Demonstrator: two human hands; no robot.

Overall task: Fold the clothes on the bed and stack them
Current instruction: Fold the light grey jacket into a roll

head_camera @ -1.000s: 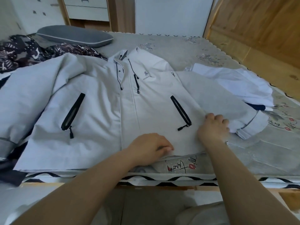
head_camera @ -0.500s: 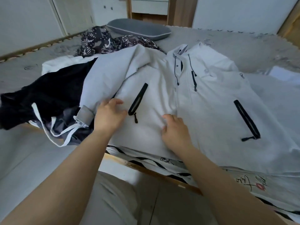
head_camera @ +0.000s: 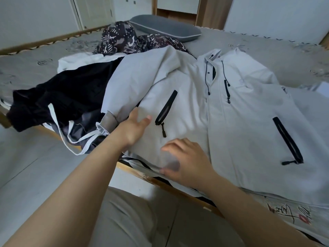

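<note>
- A pale grey zip-front jacket of smooth woven cloth is being laid out face up near the front edge of the grey-sheeted bed, its front closed and its collar pointing toward the far side.
- The step in hand is judged to be the flattening and squaring of the jacket ahead of its first fold; nothing is yet being stacked.
- The left hand is being rested on the cloth beside the black zip pocket, its fingers nearly straight and closed round nothing, just beside the cuff of the jacket's sleeve.
- The right hand is being held over the hem, fingers spread and loosely bent; it is blurred, so whether the hem edge is being pinched cannot be told (it looks more like pressing).
- That sleeve is lying bunched and doubled over a crumpled black garment with white drawstrings; the next move is judged to call for the sleeve being drawn across the chest and laid flat, without the dark garment beneath being dragged along.
- The jacket cloth is showing soft shallow creases, so it is likely to slide easily.
- Further back, a dark patterned cloth and a flat grey pillow are lying.
</note>
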